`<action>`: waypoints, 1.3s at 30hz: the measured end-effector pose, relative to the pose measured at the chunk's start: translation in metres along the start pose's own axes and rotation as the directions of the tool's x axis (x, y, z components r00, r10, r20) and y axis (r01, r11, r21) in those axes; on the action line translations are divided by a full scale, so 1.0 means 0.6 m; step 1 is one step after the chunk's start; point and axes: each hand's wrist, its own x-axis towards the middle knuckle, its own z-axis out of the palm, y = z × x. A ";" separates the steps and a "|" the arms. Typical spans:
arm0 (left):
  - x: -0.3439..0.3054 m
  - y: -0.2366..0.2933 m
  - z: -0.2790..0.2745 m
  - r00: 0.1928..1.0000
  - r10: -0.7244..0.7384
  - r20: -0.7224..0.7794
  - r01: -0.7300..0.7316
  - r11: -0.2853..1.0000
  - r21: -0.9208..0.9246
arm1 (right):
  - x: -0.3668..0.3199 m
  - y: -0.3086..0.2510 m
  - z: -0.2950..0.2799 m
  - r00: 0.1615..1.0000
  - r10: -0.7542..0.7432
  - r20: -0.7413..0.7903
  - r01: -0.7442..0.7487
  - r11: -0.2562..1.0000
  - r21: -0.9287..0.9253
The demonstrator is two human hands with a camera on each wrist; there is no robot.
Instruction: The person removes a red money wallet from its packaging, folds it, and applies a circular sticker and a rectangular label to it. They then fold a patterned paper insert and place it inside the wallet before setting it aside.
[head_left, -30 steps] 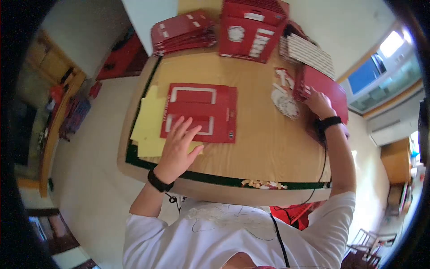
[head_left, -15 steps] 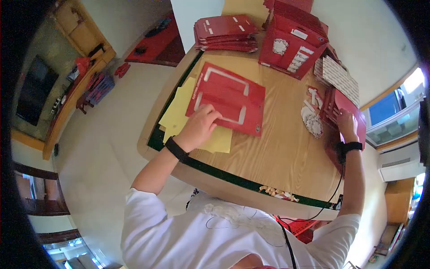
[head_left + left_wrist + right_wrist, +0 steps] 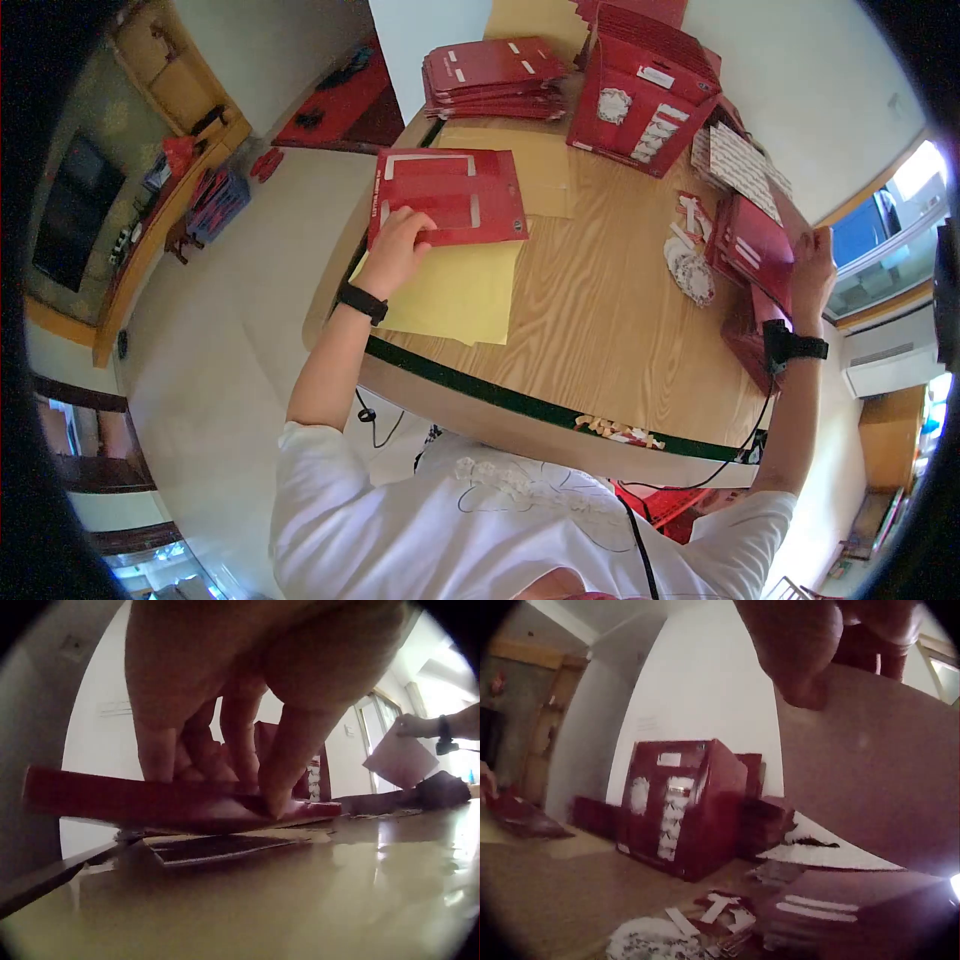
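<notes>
Left grip [image 3: 395, 255]: clenched on the near edge of the card [image 3: 450, 195], with bent fingertips pressing down on its top face.
Card: red, with two cut windows. It lay at the far-left part of the desk [image 3: 600, 330], its near edge overlapping the paper [image 3: 450, 295].
Paper: yellow and flat, at the desk's near-left edge.
Cut-outs [image 3: 690, 270]: a small white pile right of centre, untouched.
Raised card [image 3: 755, 245]: red, tilted up off the stack [image 3: 750, 340] at the desk's right edge.
Right grip [image 3: 815, 265]: pinching the raised card at its upper edge, thumb on the face.
Change: half a second earlier the card lay askew over the paper. It had since been slid away and squared, baring most of the paper. The right grip had been low at the stack and had since lifted one card.
Reading: the paper looked freed for the raised card.
</notes>
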 end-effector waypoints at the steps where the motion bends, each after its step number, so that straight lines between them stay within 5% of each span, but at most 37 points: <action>1: -0.003 -0.002 0.000 1.000 0.004 -0.003 -0.004 1.000 0.017 | -0.001 -0.003 -0.016 0.999 0.005 -0.037 -0.005 1.000 0.004; 4: -0.013 -0.004 -0.010 1.000 -0.022 -0.009 0.022 0.997 0.076 | -0.019 -0.030 -0.071 0.974 -0.062 -0.217 0.090 0.989 0.118; 11: -0.030 -0.035 -0.020 0.988 -0.144 0.053 0.143 0.990 0.017 | -0.120 -0.110 -0.151 0.936 -0.123 -0.330 0.249 0.894 0.372; 16: -0.050 0.000 -0.037 0.998 -0.025 -0.049 0.034 0.981 0.191 | -0.172 -0.178 -0.164 0.947 -0.224 -0.229 0.312 0.811 0.496; 19: -0.061 0.112 -0.068 0.994 0.106 -0.014 -0.107 0.981 -0.161 | -0.183 -0.215 -0.165 0.906 -0.401 -0.132 0.416 0.791 0.448; 20: -0.069 0.155 -0.071 0.986 0.165 0.038 -0.142 0.928 -0.345 | -0.187 -0.231 -0.163 0.866 -0.490 -0.097 0.479 0.760 0.440; 21: -0.082 0.205 -0.072 0.982 0.133 0.137 0.003 0.707 -0.707 | -0.190 -0.247 -0.162 0.817 -0.573 -0.061 0.538 0.720 0.439; 22: -0.089 0.245 -0.064 0.961 0.145 0.235 0.172 0.352 -0.920 | -0.205 -0.261 -0.138 0.783 -0.620 -0.043 0.573 0.693 0.437; 25: -0.082 0.300 -0.022 0.942 0.056 0.331 0.331 -0.320 -0.888 | -0.245 -0.303 -0.100 0.575 -0.817 0.044 0.688 0.512 0.514; 28: -0.061 0.308 0.000 0.967 -0.105 0.233 0.212 -0.181 -0.960 | -0.255 -0.315 -0.097 0.481 -0.851 0.210 0.660 0.509 0.552; 29: -0.062 0.309 0.004 0.956 -0.149 0.252 0.214 -0.233 -0.949 | -0.244 -0.309 -0.106 0.481 -0.838 0.257 0.566 0.521 0.639; 32: -0.070 0.286 -0.003 0.970 -0.103 0.222 0.227 0.046 -0.973 | -0.222 -0.238 -0.107 0.759 -0.589 0.279 0.319 0.709 0.630; 34: -0.075 0.272 -0.002 0.948 -0.053 0.313 0.309 -0.067 -0.949 | -0.207 -0.195 -0.083 0.949 -0.278 0.149 0.105 0.724 0.682; 36: -0.076 0.270 -0.012 0.941 0.071 0.332 0.337 -0.087 -0.937 | -0.189 -0.153 -0.072 0.940 -0.013 0.342 -0.294 0.483 0.825; 37: -0.075 0.266 -0.011 0.933 0.122 0.339 0.347 -0.053 -0.936 | -0.176 -0.161 -0.091 0.871 -0.060 0.488 -0.476 0.149 0.867; 39: -0.073 0.273 -0.005 0.953 0.129 0.275 0.270 0.060 -0.961 | -0.194 -0.102 -0.084 0.785 -0.146 0.602 -0.590 0.119 0.799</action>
